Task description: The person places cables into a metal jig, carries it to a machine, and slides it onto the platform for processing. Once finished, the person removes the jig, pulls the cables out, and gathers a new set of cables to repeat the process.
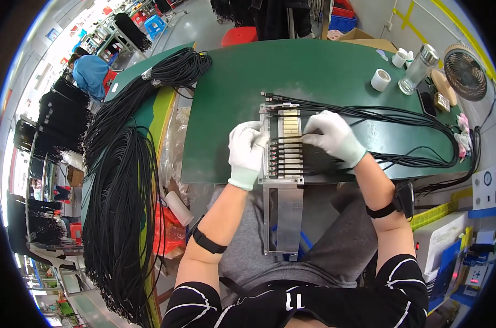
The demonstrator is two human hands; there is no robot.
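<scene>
A metal slotted fixture [290,127] lies across the near edge of the green table, with several black cables [286,160] laid side by side in its lower slots. My right hand [335,138], in a white glove, pinches a black cable [292,138] at the fixture's right side. That cable crosses the fixture toward my left hand [244,148], also gloved. The left fingertips are closed together at the fixture's left edge, and they hide whatever lies between them. Upper slots show pale bare strips. More black cables [363,111] run from the fixture's far end to the right.
Big bundles of black cable [119,218] hang over a side table on the left. On the green table [237,76], a white roll [381,80], a glass bottle [417,71] and a fan [465,71] stand at the far right. A person in blue [92,74] sits farther back.
</scene>
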